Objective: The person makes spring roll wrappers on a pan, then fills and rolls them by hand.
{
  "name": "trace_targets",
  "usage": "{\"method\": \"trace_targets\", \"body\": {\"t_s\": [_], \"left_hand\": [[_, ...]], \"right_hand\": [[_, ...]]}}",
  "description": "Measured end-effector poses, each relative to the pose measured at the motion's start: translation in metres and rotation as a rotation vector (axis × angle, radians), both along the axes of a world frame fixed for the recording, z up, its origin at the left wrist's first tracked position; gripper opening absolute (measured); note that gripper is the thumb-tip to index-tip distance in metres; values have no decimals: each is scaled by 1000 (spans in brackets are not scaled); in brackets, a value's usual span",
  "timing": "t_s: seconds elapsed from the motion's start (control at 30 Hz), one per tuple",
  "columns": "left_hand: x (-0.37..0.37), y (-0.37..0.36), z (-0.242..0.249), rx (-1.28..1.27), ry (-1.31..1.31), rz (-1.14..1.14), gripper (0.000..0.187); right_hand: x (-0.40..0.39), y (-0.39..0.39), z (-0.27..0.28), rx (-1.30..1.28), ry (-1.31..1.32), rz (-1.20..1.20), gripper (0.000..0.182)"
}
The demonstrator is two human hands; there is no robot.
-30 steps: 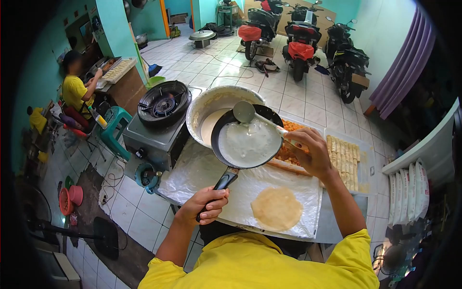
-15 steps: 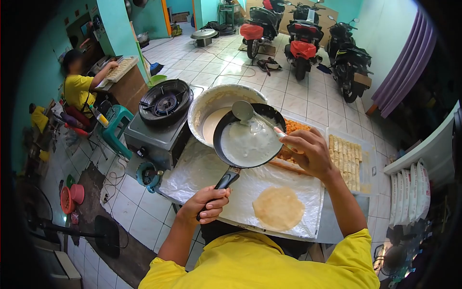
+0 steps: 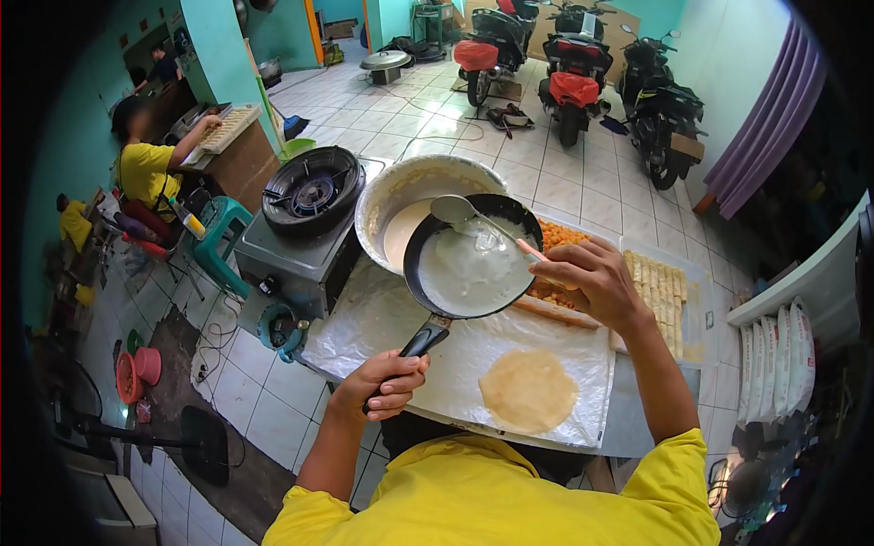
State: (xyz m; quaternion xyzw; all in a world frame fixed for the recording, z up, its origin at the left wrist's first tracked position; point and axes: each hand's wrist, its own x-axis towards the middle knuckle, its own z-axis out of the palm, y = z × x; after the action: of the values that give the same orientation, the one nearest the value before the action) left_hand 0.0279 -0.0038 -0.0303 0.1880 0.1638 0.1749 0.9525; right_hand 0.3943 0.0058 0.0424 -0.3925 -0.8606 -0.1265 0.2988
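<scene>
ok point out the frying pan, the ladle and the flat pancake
Frying pan (image 3: 521, 220): head view, on its dark inner wall
Ladle (image 3: 452, 209): head view, on its bowl
Flat pancake (image 3: 528, 391): head view, on its middle

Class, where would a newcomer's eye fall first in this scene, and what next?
Probably on the round black frying pan at the centre, holding pale mixture; the left hand grips it, while the right hand holds a grey metal ladle. Next, the round tan pancake nearer the wearer, then three dark motorbikes at the upper right.

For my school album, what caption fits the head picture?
Left hand grips a pan of batter; right hand holds a ladle.
</scene>
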Motion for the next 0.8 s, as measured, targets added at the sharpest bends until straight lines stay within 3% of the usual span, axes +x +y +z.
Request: {"method": "trace_targets", "body": {"t_s": [0.13,0.2,0.27,0.37,0.63,0.7,0.8], "left_hand": [[-2,-1,4,21,37,1,16],[-2,-6,10,111,204,26,16],[-3,-9,12,149,267,36,15],[-2,-12,14,236,378,44,15],[0,-19,13,314,483,97,16],[-8,-18,15,291,451,122,18],[-20,-12,16,284,470,218,18]], "right_hand": [[0,-9,7,46,-2,-10,32],[-2,-17,2,57,56,6,33],[-1,-25,-9,-22,326,-79,34],[-14,-28,-14,-57,473,-81,34],[-25,-28,-20,-37,415,-24,35],[-23,-30,-16,-5,287,-51,36],[-31,-25,-10,43,336,-56,37]]}}
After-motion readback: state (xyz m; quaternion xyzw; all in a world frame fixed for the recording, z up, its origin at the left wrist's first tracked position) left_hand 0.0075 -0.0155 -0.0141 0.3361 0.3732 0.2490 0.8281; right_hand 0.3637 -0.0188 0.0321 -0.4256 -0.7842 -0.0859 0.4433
